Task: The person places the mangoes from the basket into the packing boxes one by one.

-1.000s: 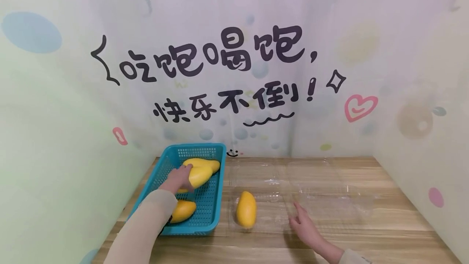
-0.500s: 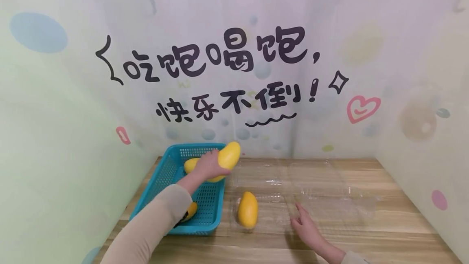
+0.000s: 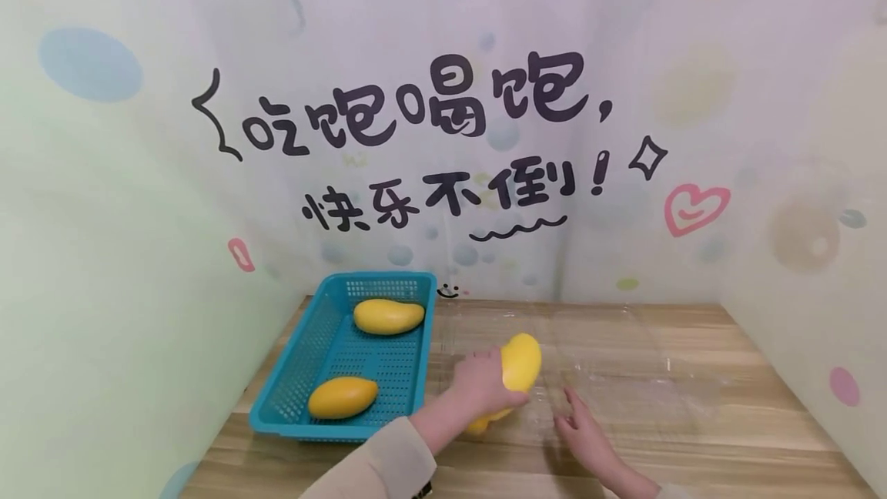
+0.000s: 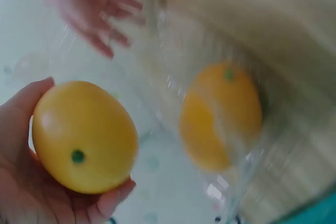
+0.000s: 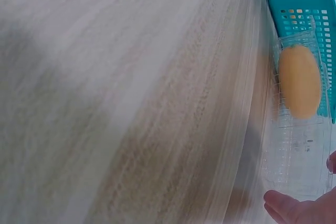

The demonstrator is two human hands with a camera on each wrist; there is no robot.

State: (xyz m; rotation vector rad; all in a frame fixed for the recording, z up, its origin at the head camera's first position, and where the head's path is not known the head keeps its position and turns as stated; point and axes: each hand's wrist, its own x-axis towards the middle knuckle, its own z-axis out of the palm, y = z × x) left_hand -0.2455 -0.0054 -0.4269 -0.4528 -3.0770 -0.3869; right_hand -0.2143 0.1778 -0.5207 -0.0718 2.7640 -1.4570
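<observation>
My left hand (image 3: 478, 390) grips a yellow mango (image 3: 522, 363) above the clear plastic clamshell box (image 5: 298, 158). In the left wrist view, thumb and fingers curve round this mango (image 4: 86, 135), whose green stem dot shows. A second mango (image 5: 299, 82) lies in the box's left end; in the head view the left hand mostly hides it. My right hand (image 3: 587, 441) is at the box's right side, its fingertips right by the edge. The left wrist view shows that right hand (image 4: 97, 11) with fingers spread and fairly straight, somewhat blurred.
Left of the box stands a blue perforated basket (image 3: 259, 413). Inside it, one mango (image 3: 388, 317) lies at the back and another mango (image 3: 343, 397) at the front. The box's clear lid (image 3: 644, 391) spreads open to the right on the wooden table (image 3: 776, 453). A printed curtain (image 3: 388, 37) stands behind.
My left hand has lifted a mango out of the basket and carried it right, over the clear box. The right hand has stayed by the box; the head view has shifted slightly.
</observation>
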